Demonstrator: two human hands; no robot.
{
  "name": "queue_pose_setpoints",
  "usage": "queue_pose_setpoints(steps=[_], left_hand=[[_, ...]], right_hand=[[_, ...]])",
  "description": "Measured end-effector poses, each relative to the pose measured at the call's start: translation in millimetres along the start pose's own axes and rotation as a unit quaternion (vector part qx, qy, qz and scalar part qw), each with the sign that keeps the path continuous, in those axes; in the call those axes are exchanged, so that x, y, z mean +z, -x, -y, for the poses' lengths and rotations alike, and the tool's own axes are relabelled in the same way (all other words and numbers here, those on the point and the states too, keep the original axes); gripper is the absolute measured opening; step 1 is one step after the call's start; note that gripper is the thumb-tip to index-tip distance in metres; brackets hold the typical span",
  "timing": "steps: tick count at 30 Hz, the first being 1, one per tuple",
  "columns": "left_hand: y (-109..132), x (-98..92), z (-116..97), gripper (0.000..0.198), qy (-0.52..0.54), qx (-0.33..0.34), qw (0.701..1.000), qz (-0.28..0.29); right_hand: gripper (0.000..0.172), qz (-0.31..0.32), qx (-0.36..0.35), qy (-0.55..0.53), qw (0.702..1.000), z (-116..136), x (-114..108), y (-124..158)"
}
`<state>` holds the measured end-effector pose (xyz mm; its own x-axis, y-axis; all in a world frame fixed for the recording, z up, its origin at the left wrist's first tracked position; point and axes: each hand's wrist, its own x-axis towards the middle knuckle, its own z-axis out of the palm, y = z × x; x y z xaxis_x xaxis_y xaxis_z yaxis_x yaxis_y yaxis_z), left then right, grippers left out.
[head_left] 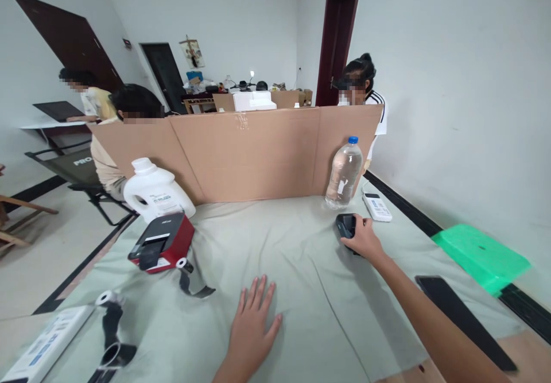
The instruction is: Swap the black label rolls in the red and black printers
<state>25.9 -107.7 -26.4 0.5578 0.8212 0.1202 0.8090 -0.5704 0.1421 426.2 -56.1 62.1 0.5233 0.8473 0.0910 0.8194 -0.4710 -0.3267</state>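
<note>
My left hand (pixel 255 321) lies flat on the pale green cloth (pixel 267 239), fingers spread, holding nothing. Farther off to the right, my right hand (pixel 365 238) grips a small black box-like device (pixel 344 225); its kind is unclear and my fingers cover part of it. Just behind that device stands a clear plastic bottle (pixel 343 176) with a blue cap. A white device (pixel 377 207) with a screen lies to its right. On the left sits a red and black printer (pixel 162 242), and a small roll of black ribbon (pixel 185 279) trails in front of it.
A cardboard screen (pixel 253 156) spans the far edge, with a white jug (pixel 157 190) at its left. Another ribbon roll (pixel 112 322) and a long white box (pixel 49 345) lie near left. A flat black object (pixel 460 320) lies at right, beside a green bin (pixel 482 256). Several people sit beyond.
</note>
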Motion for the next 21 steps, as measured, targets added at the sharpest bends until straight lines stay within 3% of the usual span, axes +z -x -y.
queue_pose_setpoints(steps=[8, 14, 17, 19, 21], left_hand=[[-1.4, -7.3, -1.1, 0.063, 0.017, -0.010, 0.999, 0.030], [-1.8, -6.4, -1.7, 0.064, 0.048, -0.009, 0.999, 0.022], [-3.5, -7.2, -0.6, 0.059, 0.069, 0.003, 0.997, -0.029], [-5.3, -17.9, 5.3, 0.049, 0.087, 0.008, 0.990, -0.108], [-5.7, -40.3, 18.6, 0.039, 0.100, 0.000, 0.972, -0.214]], right_hand=[[0.074, -0.006, -0.007, 0.038, 0.999, -13.8, 6.5, -9.8], [0.075, -0.003, 0.031, 0.093, 0.995, -10.5, 10.1, -13.4], [0.076, -0.045, 0.032, 0.134, 0.989, 6.1, 9.4, -10.6], [0.077, -0.109, -0.012, 0.138, 0.984, 29.7, 8.9, -4.9], [0.075, -0.141, -0.081, 0.102, 0.981, 64.1, 10.5, 5.6]])
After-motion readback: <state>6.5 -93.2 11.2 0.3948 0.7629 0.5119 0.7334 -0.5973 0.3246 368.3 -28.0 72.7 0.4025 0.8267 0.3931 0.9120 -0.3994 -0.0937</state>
